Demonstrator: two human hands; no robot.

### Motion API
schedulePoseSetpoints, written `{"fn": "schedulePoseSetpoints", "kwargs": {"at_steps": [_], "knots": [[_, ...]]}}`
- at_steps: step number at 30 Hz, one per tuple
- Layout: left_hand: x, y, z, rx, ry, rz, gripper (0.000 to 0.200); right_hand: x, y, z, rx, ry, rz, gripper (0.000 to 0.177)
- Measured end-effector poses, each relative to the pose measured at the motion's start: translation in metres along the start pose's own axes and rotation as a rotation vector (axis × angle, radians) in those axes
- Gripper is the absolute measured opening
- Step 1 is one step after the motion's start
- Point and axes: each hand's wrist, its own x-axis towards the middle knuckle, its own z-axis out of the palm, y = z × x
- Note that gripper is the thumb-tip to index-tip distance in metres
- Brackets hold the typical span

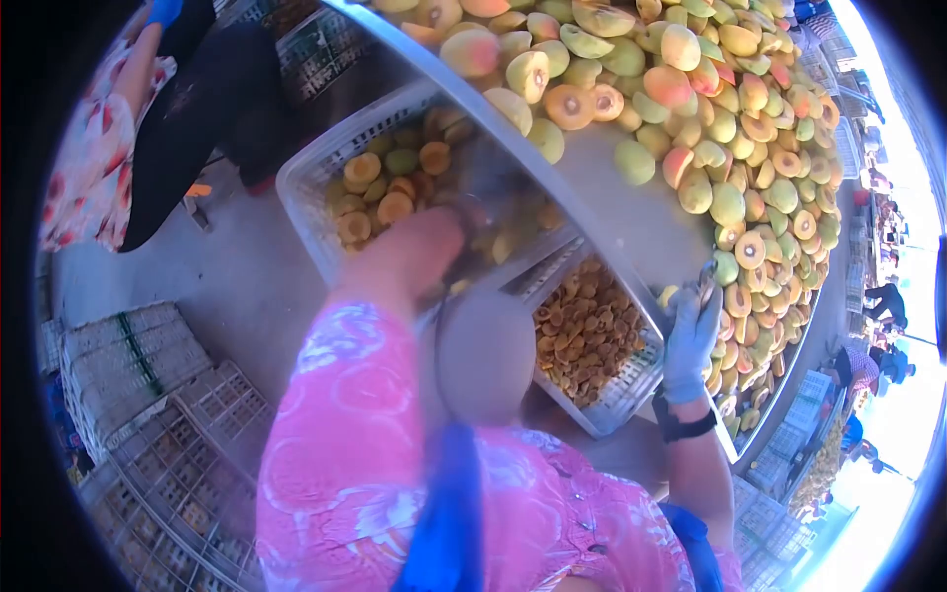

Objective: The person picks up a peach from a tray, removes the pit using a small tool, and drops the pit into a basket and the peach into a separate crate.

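My right hand (692,335), in a pale glove with a dark band at the wrist, is by the metal table's edge (631,296). Its fingers are closed round a small, dark, metal-looking tool (706,280) whose kind I cannot make out. A small yellowish fruit piece (668,295) is beside those fingers. My left hand (456,225) reaches over a white crate (308,178) of halved peaches (395,207); motion smears its fingers. Halved and whole-looking peaches (730,203) are heaped on the table. Below its edge, another white crate (646,370) holds brown fruit stones (587,331).
A rounded greyish shape (485,355) blurs in front of my body. Stacked white crates (128,355) and grid-sided crates (187,474) stand at lower left. At upper left is a person in a flowered top (104,148). More people and crates (804,400) line the right side.
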Motion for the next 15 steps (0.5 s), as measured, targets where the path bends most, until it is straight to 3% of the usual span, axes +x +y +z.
{"fn": "schedulePoseSetpoints", "kwargs": {"at_steps": [5,7,9,13,15], "knots": [[0.022,0.003,0.016,-0.018,-0.235,-0.011,0.048,0.001,0.007,0.003,0.052,0.048,0.078,0.038],[0.024,-0.001,0.010,-0.040,-0.304,-0.010,0.047,-0.002,0.012,-0.001,-0.109,-0.021,-0.051,0.046],[0.031,-0.005,-0.004,-0.070,-0.355,-0.011,0.045,-0.003,0.005,0.004,-0.127,0.001,-0.007,0.045],[0.033,-0.008,-0.059,-0.082,-0.414,-0.010,0.042,0.004,0.008,0.000,-0.129,-0.051,0.016,0.040],[0.024,-0.033,-0.069,-0.035,-0.362,0.062,0.050,0.005,0.005,0.007,-0.202,0.040,-0.123,0.024]]}}
